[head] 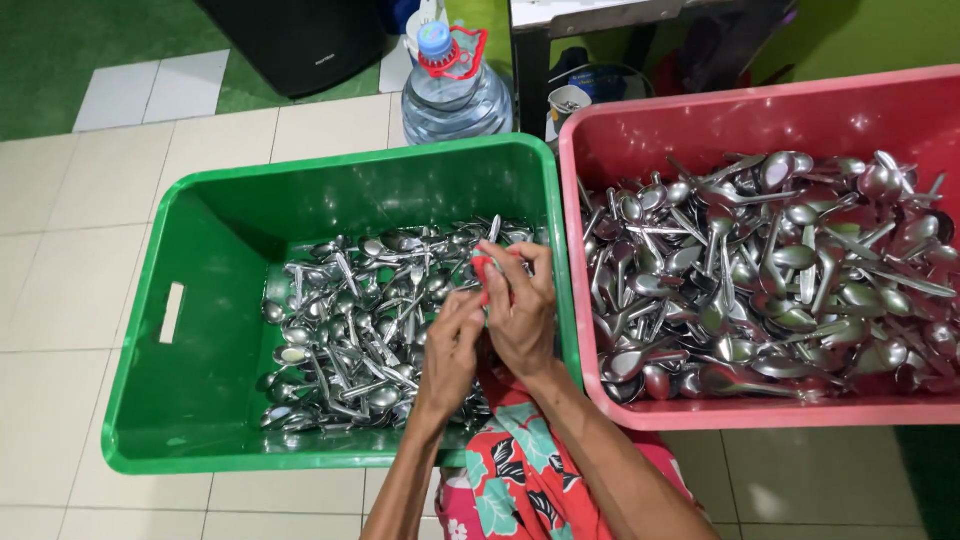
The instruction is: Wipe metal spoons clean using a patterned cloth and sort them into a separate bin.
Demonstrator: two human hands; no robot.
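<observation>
Grip of the right hand (522,310): fingers curled around a small red object (484,272), held over the right side of the green crate (190,400). What the red object is cannot be told; only a small part shows between the fingers. A metal spoon handle appears to rise from the same grasp, though the detail is too small to confirm.

Grip of the left hand (450,345): fingers bent and pressed against the right hand, just below and left of it. Whether this hand holds anything of its own cannot be told, as the back of the hand faces the camera.

Both hands are together, touching, above the pile of metal spoons (350,330) that covers the floor of the green crate from its middle to its right wall. The left part of that crate's floor is bare, and a slot handle is cut in its left wall.

The red crate (700,415) stands just beside the green one, their walls touching or nearly so. It holds a deeper heap of spoons (770,270), spread across its whole floor.

Both crates rest on a pale tiled floor (80,250). A large clear water bottle (455,95) with a blue cap stands behind the green crate. The person's floral garment (510,480) shows at the lower edge, between the forearms.
</observation>
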